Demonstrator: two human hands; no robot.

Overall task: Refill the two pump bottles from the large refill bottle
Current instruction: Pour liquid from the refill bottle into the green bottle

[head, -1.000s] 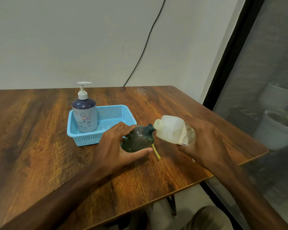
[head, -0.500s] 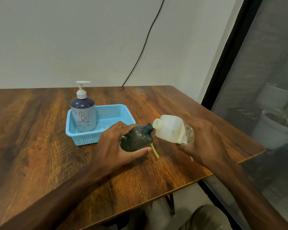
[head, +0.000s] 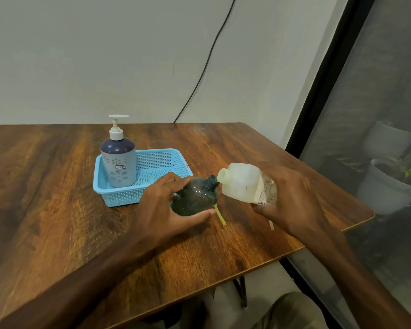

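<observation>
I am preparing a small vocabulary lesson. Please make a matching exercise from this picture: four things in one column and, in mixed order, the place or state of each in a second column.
Things
1. pump bottle
2. dark bottle
3. white refill bottle
4. yellow tube

Places or states
A. tilted in the right hand
B. lying loose on the table
C. standing upright in the blue basket
D. gripped by the left hand

Pairs: 1-C, 2-D, 3-A, 4-B
</observation>
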